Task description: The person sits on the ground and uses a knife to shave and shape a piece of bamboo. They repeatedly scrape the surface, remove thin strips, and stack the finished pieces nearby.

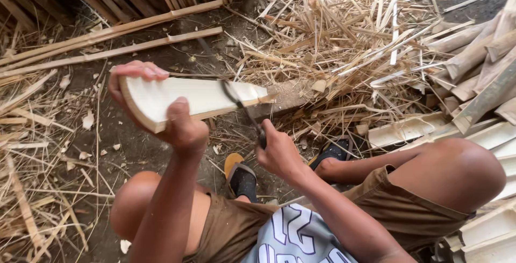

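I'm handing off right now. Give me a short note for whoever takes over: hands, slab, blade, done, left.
Left hand grips the near end of the bamboo slab, far end resting on a wood block.
Right hand holds the knife, blade laid across the slab near its far end.
Done: shavings piled beyond the block.
Left: the slab is not yet split through.

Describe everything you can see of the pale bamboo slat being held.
The bamboo slat is a pale, curved split piece, cream on its inner face with a thin tan edge. It lies roughly level, its far end resting on a wooden block. The left hand grips its near end; a dark blade held in the right hand crosses it near the far end.
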